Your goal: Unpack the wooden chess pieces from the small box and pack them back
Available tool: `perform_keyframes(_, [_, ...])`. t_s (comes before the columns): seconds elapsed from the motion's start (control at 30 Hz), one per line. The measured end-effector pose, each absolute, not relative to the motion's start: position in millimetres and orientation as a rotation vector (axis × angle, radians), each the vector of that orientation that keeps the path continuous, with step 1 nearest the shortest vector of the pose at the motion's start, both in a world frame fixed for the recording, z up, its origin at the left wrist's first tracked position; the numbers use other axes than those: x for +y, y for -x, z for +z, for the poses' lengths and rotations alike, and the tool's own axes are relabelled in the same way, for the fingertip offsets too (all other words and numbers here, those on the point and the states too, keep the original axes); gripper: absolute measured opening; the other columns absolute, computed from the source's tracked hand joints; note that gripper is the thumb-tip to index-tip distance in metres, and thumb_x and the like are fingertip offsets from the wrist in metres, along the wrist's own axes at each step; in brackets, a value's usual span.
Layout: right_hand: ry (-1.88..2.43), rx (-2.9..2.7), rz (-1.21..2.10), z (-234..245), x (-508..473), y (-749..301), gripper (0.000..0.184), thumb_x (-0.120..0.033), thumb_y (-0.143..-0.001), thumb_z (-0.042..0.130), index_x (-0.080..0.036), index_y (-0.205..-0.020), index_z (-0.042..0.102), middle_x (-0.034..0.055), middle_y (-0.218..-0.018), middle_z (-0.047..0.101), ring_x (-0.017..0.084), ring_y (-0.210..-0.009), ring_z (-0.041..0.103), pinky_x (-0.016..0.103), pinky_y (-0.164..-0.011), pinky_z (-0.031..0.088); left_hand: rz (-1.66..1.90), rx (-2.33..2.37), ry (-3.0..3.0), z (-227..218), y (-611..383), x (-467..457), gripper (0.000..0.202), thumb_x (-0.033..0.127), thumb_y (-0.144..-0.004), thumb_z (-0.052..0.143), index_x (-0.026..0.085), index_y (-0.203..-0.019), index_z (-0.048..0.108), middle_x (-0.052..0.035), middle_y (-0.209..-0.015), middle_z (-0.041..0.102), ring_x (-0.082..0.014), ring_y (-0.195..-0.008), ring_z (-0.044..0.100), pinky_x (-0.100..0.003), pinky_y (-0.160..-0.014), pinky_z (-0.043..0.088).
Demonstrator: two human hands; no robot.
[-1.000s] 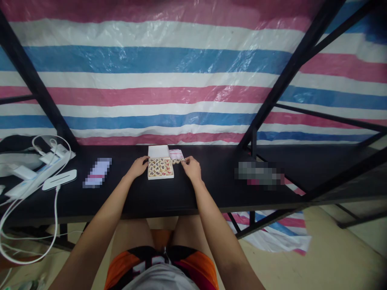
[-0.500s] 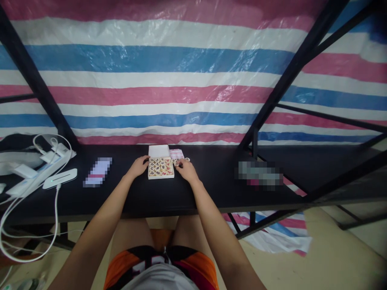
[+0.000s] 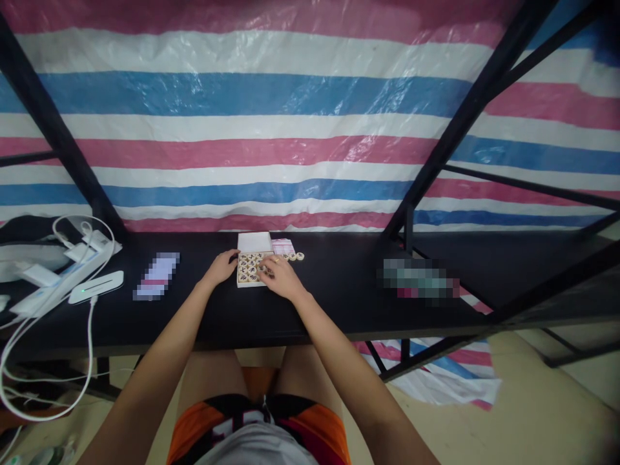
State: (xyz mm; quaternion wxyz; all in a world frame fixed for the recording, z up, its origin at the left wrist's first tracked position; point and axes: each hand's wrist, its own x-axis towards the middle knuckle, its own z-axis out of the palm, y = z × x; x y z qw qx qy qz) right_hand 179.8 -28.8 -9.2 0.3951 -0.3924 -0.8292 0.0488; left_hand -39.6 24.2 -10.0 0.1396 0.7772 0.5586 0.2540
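Observation:
A small pale box (image 3: pixel 248 279) full of round wooden chess pieces with red and black characters lies on the black table (image 3: pixel 339 303). My left hand (image 3: pixel 221 267) rests against the box's left edge with fingers curled on it. My right hand (image 3: pixel 277 278) lies over the box's right half, fingers bent down on the pieces; what it grips is hidden. The white box lid (image 3: pixel 254 241) lies just behind. A few loose pieces (image 3: pixel 296 256) sit to the right of the box, beside a pink-printed paper (image 3: pixel 283 246).
At the table's left end lie white chargers, a power strip (image 3: pixel 95 287) and looping white cables (image 3: pixel 53 361). Blurred patches sit at left (image 3: pixel 156 276) and right (image 3: pixel 417 278). Black frame bars (image 3: pixel 465 110) rise at both sides; a striped tarp hangs behind.
My right hand moved left from the loose pieces beside the box to over the box's right half. My left hand stayed on the box's left edge.

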Motion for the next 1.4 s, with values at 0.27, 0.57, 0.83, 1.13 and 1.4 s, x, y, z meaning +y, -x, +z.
perform_keyframes(0.27, [0.91, -2.284, 0.028, -10, -33, -173, 0.017, -0.029, -0.089, 0.05, -0.02, -0.085, 0.064, 0.0055, -0.089, 0.06, 0.02, -0.092, 0.054, 0.038, -0.097, 0.037, 0.726, 1.62, -2.255, -11, 40, 25, 0.037, 0.021, -0.086, 0.045, 0.016, -0.121, 0.057, -0.0096, -0.119, 0.064, -0.0216, -0.11, 0.058, -0.034, -0.1, 0.041])
perform_keyframes(0.57, [0.865, -2.381, -0.055, -12, -34, -170, 0.019, -0.035, -0.088, 0.053, -0.02, -0.093, 0.062, 0.0063, -0.091, 0.059, 0.021, -0.092, 0.052, 0.039, -0.093, 0.039, 0.749, 1.609, -2.252, -12, 40, 26, 0.037, 0.021, -0.085, 0.045, 0.017, -0.12, 0.057, -0.0089, -0.119, 0.064, -0.0211, -0.111, 0.058, -0.034, -0.101, 0.041])
perform_keyframes(0.83, [0.872, -2.372, -0.003, -11, -36, -166, 0.016, -0.034, -0.089, 0.051, -0.02, -0.085, 0.059, 0.0061, -0.086, 0.059, 0.021, -0.089, 0.052, 0.038, -0.091, 0.039, 0.77, 1.598, -2.24, -12, 40, 26, 0.037, 0.021, -0.085, 0.046, 0.016, -0.119, 0.058, -0.0093, -0.118, 0.064, -0.0212, -0.11, 0.059, -0.034, -0.1, 0.041])
perform_keyframes(1.13, [0.84, -2.354, 0.036, -12, -35, -167, 0.015, -0.031, -0.09, 0.051, -0.02, -0.097, 0.059, 0.0064, -0.097, 0.059, 0.019, -0.094, 0.053, 0.034, -0.091, 0.041, 0.765, 1.596, -2.243, -12, 40, 26, 0.037, 0.021, -0.085, 0.046, 0.015, -0.12, 0.058, -0.0104, -0.118, 0.064, -0.0216, -0.11, 0.059, -0.035, -0.101, 0.041])
perform_keyframes(1.4, [0.85, -2.295, 0.128, -12, -36, -167, 0.014, -0.032, -0.089, 0.053, -0.021, -0.095, 0.06, 0.0061, -0.097, 0.06, 0.019, -0.096, 0.055, 0.032, -0.088, 0.044, 0.75, 1.598, -2.23, -10, 40, 24, 0.038, 0.021, -0.084, 0.046, 0.017, -0.12, 0.058, -0.0085, -0.119, 0.064, -0.0214, -0.111, 0.058, -0.036, -0.101, 0.041])
